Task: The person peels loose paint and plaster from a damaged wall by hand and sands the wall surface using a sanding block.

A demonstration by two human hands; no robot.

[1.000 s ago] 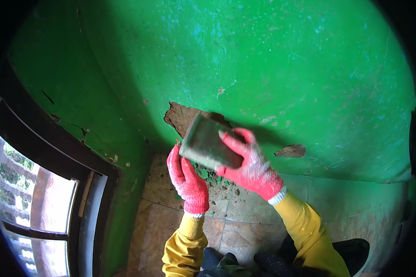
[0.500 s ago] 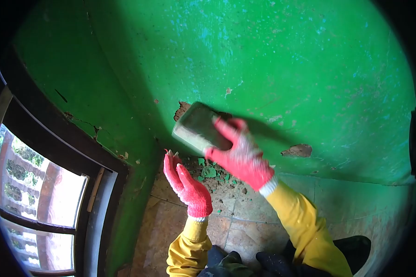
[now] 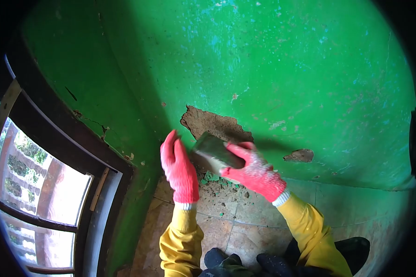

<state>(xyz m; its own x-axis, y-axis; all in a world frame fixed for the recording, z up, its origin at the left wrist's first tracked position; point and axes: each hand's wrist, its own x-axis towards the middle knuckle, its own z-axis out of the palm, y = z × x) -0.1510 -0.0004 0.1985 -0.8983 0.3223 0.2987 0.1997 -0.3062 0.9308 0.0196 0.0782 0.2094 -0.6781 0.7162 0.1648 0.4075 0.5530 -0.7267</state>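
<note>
My right hand point(image 3: 254, 168), in a pink-and-white knit glove, grips a dark, flat rectangular block point(image 3: 215, 150) with a paler lower side; motion blurs it, and its exact kind is unclear. The block is tilted in front of the lower part of a bare brown patch point(image 3: 215, 123) in the green wall point(image 3: 291, 78). Left of it, my left hand point(image 3: 179, 171), gloved in pink, is raised with its fingers stretched upward near the wall. No object shows in it. Below the block, green paint flakes point(image 3: 211, 176) and brown crumbs point(image 3: 219, 196) lie along the wall's foot.
A smaller bare patch point(image 3: 299, 155) shows at the right, low on the wall. Floor tiles point(image 3: 252, 235) run below. On the left stands a dark-framed window point(image 3: 46, 184) beside a cracked wall section. My dark-clothed legs point(image 3: 272, 265) are at the bottom.
My right hand and the block have moved down and slightly right, uncovering more of the brown patch. My left hand has moved up, and its fingers now point more straight upward.
</note>
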